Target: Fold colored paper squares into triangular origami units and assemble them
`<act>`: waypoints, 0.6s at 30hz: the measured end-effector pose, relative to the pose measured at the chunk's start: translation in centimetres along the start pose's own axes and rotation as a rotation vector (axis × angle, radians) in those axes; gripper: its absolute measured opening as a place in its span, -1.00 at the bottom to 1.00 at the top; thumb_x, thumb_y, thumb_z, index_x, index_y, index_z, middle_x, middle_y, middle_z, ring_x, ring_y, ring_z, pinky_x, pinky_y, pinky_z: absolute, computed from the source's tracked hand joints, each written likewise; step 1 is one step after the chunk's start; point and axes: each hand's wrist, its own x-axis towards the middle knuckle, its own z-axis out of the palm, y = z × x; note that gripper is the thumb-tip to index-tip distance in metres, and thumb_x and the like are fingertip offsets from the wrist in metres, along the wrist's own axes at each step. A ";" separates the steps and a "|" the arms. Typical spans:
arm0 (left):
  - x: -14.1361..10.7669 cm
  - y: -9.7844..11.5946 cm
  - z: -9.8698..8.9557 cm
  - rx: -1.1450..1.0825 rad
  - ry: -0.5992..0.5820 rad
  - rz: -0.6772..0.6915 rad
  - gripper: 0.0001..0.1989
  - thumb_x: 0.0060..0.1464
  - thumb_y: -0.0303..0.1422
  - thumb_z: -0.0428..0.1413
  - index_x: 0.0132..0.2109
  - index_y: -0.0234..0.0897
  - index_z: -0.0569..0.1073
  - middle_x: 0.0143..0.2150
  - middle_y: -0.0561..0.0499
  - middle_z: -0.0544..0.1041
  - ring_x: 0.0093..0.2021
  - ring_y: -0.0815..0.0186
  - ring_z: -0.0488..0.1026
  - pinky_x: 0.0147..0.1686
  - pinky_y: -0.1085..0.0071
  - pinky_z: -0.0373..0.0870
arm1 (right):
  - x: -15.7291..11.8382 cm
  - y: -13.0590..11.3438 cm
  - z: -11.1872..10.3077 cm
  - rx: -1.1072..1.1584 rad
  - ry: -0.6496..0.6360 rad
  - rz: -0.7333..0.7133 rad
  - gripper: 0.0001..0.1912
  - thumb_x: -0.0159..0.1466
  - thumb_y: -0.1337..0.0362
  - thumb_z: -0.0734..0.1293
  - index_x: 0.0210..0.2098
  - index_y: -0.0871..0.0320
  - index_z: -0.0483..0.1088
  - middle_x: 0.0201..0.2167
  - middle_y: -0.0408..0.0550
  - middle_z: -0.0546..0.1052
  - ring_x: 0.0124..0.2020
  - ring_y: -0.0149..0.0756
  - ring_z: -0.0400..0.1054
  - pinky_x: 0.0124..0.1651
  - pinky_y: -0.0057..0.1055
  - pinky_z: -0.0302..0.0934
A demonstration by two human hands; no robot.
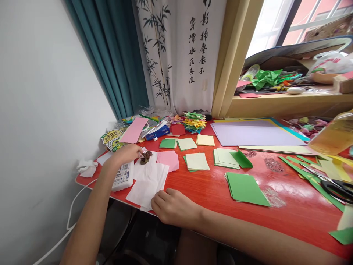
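My left hand [130,152] reaches over the white tissue with its fingertips pinched together beside a small dark brown clump [146,157]. Something pale and shiny shows at those fingertips, too small to name. The clump rests on the white tissue [150,184], which is spread at the table's front edge. My right hand [172,206] is curled closed at that edge, against the tissue's lower right corner; what its fingers hold, if anything, is hidden. Partly behind my left forearm lies a white pack with printed label [124,177]. Pink paper squares [168,161] lie just right of the tissue.
Green and pale squares [246,188] lie in several stacks on the red table [198,195]. Black-handled scissors [335,187] and paper strips are at the right. Large coloured sheets [256,133], folded paper pieces [194,122] and a blue box [157,132] stand behind. A crumpled tissue [86,168] sits left.
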 end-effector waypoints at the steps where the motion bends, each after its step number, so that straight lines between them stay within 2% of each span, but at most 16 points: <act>1: 0.1 -0.2 -0.4 -0.006 -0.014 0.005 -0.77 -0.10 -0.36 -0.04 -0.31 -0.16 0.49 -0.25 0.03 0.54 -0.28 0.26 0.43 -0.34 0.46 0.25 | 0.0 0.0 0.0 0.000 0.000 0.002 -0.82 0.23 0.50 0.09 -0.40 0.27 0.28 -0.51 -0.06 0.31 -0.48 -0.33 0.17 -0.56 -0.40 -0.05; 4: 0.6 -0.8 -1.4 -0.045 -0.032 0.019 -0.68 -0.04 -0.36 -0.12 -0.17 -0.16 0.44 -0.17 0.05 0.51 -0.25 0.29 0.43 -0.31 0.47 0.26 | -0.1 0.0 0.0 0.004 -0.004 0.005 -0.82 0.23 0.50 0.08 -0.40 0.27 0.28 -0.51 -0.06 0.31 -0.48 -0.32 0.17 -0.55 -0.40 -0.05; 7: 1.5 -0.9 -1.6 -0.140 -0.017 0.036 -0.65 0.01 -0.31 -0.16 -0.08 -0.19 0.37 -0.14 0.04 0.50 -0.30 0.33 0.43 -0.31 0.47 0.28 | -0.2 0.0 0.0 0.005 -0.007 0.008 -0.81 0.23 0.51 0.08 -0.40 0.27 0.28 -0.50 -0.06 0.31 -0.47 -0.32 0.16 -0.54 -0.40 -0.04; 11: 3.0 -0.9 -0.6 -0.208 -0.152 0.078 -0.58 0.09 -0.21 -0.26 0.05 -0.20 0.22 -0.08 0.02 0.48 -0.42 0.38 0.43 -0.37 0.47 0.31 | -0.2 0.0 0.0 0.002 -0.005 0.012 -0.82 0.24 0.50 0.08 -0.39 0.27 0.27 -0.50 -0.06 0.31 -0.47 -0.33 0.16 -0.53 -0.40 -0.05; 13: 3.6 -1.0 -0.1 -0.163 -0.209 0.081 -0.56 0.10 -0.17 -0.29 0.06 -0.18 0.20 -0.11 0.03 0.49 -0.42 0.37 0.44 -0.40 0.47 0.31 | -0.2 0.0 0.0 0.004 0.000 0.014 -0.83 0.24 0.49 0.08 -0.39 0.28 0.27 -0.50 -0.06 0.31 -0.46 -0.32 0.17 -0.53 -0.40 -0.05; 18: 4.3 -0.8 0.5 -0.010 -0.209 0.056 -0.51 0.09 -0.02 -0.31 -0.09 -0.16 0.34 -0.33 -0.01 0.52 -0.38 0.25 0.43 -0.33 0.37 0.28 | -0.2 -0.1 -0.1 0.004 0.000 0.016 -0.82 0.24 0.50 0.07 -0.38 0.29 0.27 -0.49 -0.07 0.30 -0.46 -0.32 0.17 -0.53 -0.39 -0.05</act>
